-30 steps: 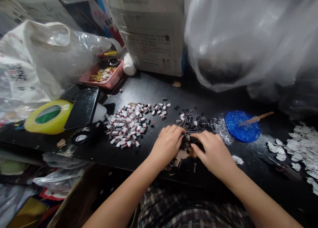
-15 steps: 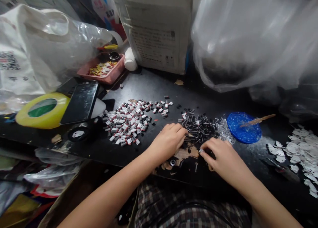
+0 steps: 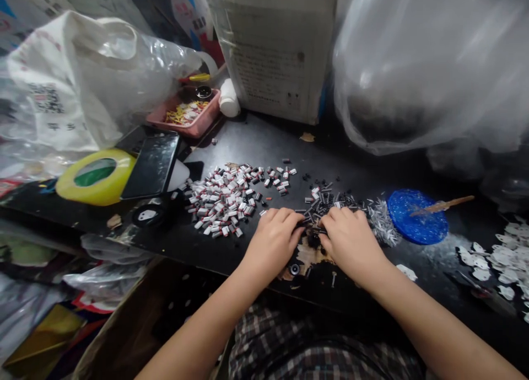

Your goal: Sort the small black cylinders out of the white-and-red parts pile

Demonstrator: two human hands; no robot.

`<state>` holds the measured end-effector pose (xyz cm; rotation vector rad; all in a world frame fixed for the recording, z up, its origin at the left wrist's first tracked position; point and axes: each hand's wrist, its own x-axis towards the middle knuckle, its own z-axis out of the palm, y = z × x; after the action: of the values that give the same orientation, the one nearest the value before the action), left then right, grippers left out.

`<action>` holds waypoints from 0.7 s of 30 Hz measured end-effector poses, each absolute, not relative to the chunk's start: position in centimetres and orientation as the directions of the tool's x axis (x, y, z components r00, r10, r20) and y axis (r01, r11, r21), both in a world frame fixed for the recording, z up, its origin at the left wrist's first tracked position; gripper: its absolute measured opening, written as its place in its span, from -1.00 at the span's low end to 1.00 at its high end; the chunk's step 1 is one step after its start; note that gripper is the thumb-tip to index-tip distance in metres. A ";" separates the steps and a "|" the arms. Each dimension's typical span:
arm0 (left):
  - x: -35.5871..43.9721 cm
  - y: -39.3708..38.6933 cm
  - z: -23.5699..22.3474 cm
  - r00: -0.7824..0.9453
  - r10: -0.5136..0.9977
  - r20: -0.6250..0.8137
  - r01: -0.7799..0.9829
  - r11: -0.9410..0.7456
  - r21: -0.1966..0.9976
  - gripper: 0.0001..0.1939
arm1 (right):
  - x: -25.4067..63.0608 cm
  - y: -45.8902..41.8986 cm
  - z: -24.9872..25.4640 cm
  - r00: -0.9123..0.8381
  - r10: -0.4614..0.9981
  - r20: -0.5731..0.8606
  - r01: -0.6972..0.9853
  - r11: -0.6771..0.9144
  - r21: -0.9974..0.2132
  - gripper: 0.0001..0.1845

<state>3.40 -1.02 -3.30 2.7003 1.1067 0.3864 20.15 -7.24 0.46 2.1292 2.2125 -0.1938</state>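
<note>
At the near edge of the black worktable (image 3: 256, 143), left hand (image 3: 270, 242) and right hand (image 3: 351, 242) side by side, palms down, fingertips meeting at the near fringe of the pile of small black springs (image 3: 326, 199). Both sets of fingers curled and pinched together over something tiny between them; what exactly is gripped, impossible to tell, hidden under the knuckles. At ten o'clock from the left hand, well apart from the springs, a spread of small white-and-black capped pieces (image 3: 229, 201). At two o'clock from the right hand, just beside the springs, a cluster of small silvery clips (image 3: 382, 225), and past it a blue round lid (image 3: 417, 223) with a wooden stick (image 3: 442, 205) lying across its far rim. At three o'clock, near the table's right edge, scattered white plastic shapes (image 3: 502, 253). Far off at ten o'clock, a yellow tape roll (image 3: 97, 176) with a dark phone (image 3: 151, 165) leaning on it. At eleven o'clock, a pink tray (image 3: 194, 112) of yellow bits. At twelve o'clock, a printed carton (image 3: 276, 49); clear plastic bags (image 3: 433, 60) at one o'clock.
</note>
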 end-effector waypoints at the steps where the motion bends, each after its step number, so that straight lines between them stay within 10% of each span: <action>1: 3.9 -1.0 -3.2 0.705 0.695 0.141 0.649 -0.712 0.268 -0.81 | 20.1 -7.0 0.5 -0.042 0.989 -0.140 0.999 0.037 -0.039 -0.88; 21: 5.7 1.7 -1.2 0.889 0.455 -0.049 0.458 -0.880 0.124 -0.87 | 20.3 -6.0 1.1 -0.105 0.966 -0.235 0.994 0.105 -0.014 -0.89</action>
<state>5.66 1.66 -1.16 2.9243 0.7098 -0.0280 20.32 -6.04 1.09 1.9810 2.2051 -0.2520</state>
